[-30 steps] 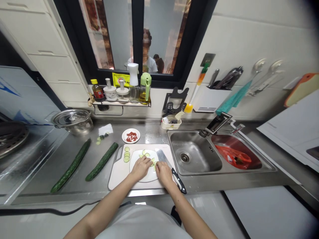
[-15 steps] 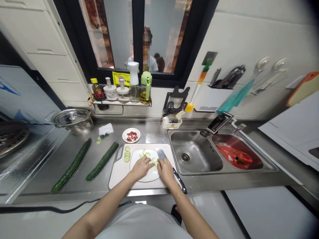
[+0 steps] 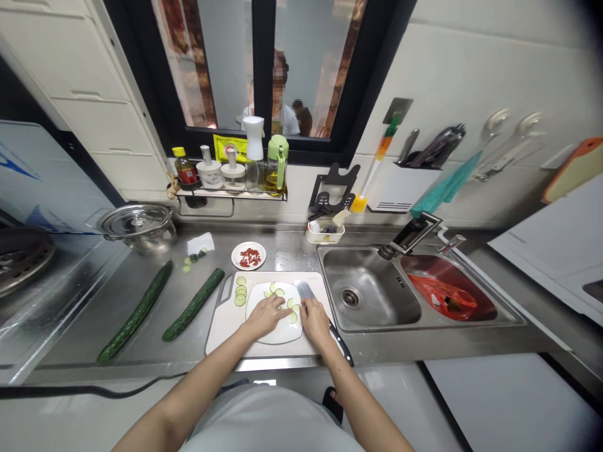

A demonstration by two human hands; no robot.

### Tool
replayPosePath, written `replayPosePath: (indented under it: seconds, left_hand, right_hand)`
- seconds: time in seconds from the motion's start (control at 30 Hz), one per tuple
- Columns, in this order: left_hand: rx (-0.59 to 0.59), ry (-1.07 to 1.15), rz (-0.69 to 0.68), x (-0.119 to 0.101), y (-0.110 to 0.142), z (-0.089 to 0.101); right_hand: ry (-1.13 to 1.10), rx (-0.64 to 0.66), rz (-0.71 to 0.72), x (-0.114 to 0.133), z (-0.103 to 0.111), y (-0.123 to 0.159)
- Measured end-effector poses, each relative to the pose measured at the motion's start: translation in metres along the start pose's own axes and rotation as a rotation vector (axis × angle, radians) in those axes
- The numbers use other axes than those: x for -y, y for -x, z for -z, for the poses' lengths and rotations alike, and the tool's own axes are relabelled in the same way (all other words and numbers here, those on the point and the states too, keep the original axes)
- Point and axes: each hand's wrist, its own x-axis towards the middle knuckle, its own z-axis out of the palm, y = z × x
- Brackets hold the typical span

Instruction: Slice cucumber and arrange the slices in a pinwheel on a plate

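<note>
A white square plate [image 3: 277, 333] rests on a light cutting board [image 3: 221, 342], with thin curved cucumber slices [image 3: 274, 290] laid out on it. My left hand [image 3: 264, 317] lies over the plate's left and middle part, thumb and fingers apart, fingertips beside the slices. My right hand [image 3: 315, 321] is at the plate's right edge, fingers loosely bent and partly hidden, close to more cucumber slices [image 3: 294, 312]. Beneath that hand lies a knife [image 3: 342, 345], its blade showing beyond the fingers and its black handle toward me. Round cucumber slices [image 3: 240, 290] line the board's left side.
Two whole cucumbers [image 3: 194, 306] lie left of the board. A small dish of red bits [image 3: 249, 256] stands behind it. At right is a double sink [image 3: 372, 323] with a red bag [image 3: 443, 298]. A lidded pot [image 3: 141, 229] and a seasoning shelf [image 3: 230, 193] are at the back.
My right hand has shifted slightly right, away from the slices at the plate's right side. My left hand stays nearly in place.
</note>
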Motion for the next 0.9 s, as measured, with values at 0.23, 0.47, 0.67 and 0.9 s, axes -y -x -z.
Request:
replayPosePath:
  seconds: [0.23, 0.47, 0.67, 0.9]
  left_hand:
    - [-0.133, 0.082, 0.117, -0.003, 0.005, -0.004]
    - [-0.093, 0.036, 0.075, -0.013, 0.007, -0.01]
    - [-0.038, -0.022, 0.056, -0.011, 0.003, -0.009]
    - [-0.017, -0.056, 0.006, -0.004, 0.002, -0.007]
  right_hand:
    - [-0.047, -0.058, 0.051, -0.003, 0.009, -0.004]
    - [0.136, 0.072, 0.187, 0.012, 0.015, -0.017]
    - [0.173, 0.112, 0.225, 0.016, 0.012, -0.022]
    - [0.167, 0.112, 0.253, 0.014, 0.011, -0.023]
